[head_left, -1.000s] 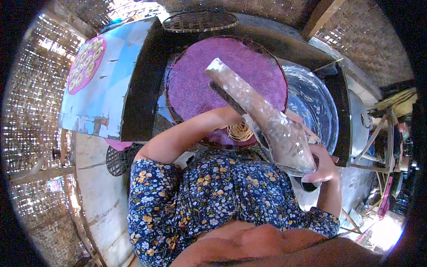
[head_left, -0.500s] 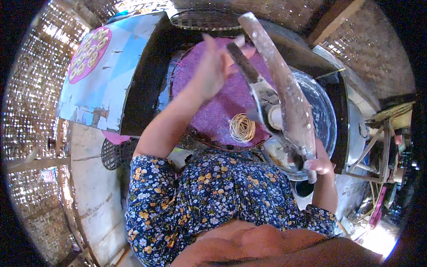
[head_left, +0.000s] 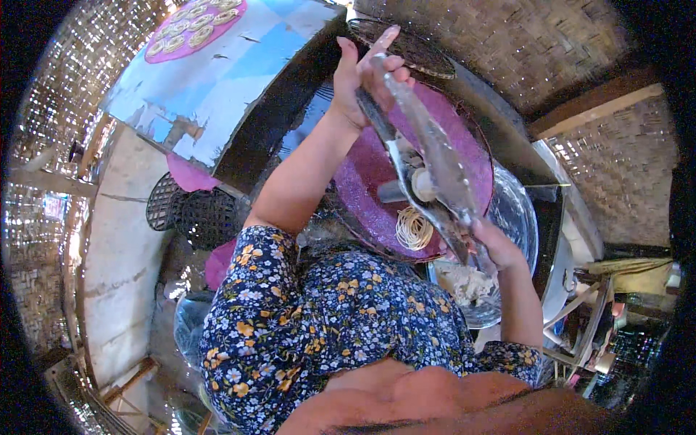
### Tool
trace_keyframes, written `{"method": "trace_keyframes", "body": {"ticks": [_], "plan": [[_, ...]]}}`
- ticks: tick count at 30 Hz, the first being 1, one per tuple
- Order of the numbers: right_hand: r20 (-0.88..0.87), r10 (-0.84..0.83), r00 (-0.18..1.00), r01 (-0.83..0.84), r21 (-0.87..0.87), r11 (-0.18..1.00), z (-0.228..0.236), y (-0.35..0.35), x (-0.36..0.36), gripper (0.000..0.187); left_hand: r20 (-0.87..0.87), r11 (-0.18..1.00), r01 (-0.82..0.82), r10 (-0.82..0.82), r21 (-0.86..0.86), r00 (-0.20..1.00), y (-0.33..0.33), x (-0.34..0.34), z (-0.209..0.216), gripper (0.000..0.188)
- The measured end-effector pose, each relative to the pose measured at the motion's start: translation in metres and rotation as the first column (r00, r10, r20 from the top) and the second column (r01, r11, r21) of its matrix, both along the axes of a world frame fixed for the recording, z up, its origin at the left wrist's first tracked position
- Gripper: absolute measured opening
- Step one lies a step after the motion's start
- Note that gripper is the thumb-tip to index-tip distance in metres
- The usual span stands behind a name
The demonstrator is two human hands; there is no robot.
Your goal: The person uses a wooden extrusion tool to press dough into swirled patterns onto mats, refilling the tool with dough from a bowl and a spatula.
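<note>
A long wooden hand press (head_left: 442, 163), two floury bars with a pale plunger and a grey cylinder between them, slants over the tray. My left hand (head_left: 370, 76) is at its far end, thumb and index finger stretched out, the other fingers bent over the bars. At the near end my right hand (head_left: 496, 246) is closed round the bars. Below the cylinder, a coil of pale noodle strands (head_left: 413, 229) lies on a purple sheet (head_left: 362, 181) covering a round tray. Pale dough (head_left: 467, 284) sits in the metal basin (head_left: 523, 210), beside my right hand.
At the far left, a blue and white worn tabletop (head_left: 217, 80) bears a pink sheet (head_left: 156, 52) with several noodle coils. A woven round tray (head_left: 406, 49) leans behind. Black plastic baskets (head_left: 203, 214) stand low on the left, and woven walls (head_left: 573, 43) surround the place.
My left hand has come onto the far end of the press, where it was blurred beside it before. The press's bars are closer together. My view has turned, shifting the surroundings.
</note>
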State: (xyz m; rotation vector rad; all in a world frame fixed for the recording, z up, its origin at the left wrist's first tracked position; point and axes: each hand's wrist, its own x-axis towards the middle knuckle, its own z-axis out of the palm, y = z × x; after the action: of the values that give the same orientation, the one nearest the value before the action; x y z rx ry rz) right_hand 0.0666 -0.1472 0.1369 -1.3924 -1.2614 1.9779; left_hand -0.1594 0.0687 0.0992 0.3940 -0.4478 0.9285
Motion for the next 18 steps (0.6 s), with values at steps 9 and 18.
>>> {"method": "trace_keyframes", "body": {"ticks": [9,18], "plan": [[0.300,-0.010,0.954,-0.067,0.244,0.967,0.033,-0.012,-0.006,0.069,-0.292,0.943,-0.330,0.307,-0.033,0.906,-0.046,-0.013,0.026,0.089],[0.287,-0.007,0.958,-0.039,0.156,0.987,0.058,-0.003,-0.013,0.065,-0.077,0.934,-0.340,0.349,0.109,0.934,-0.035,-0.036,0.064,0.087]]}}
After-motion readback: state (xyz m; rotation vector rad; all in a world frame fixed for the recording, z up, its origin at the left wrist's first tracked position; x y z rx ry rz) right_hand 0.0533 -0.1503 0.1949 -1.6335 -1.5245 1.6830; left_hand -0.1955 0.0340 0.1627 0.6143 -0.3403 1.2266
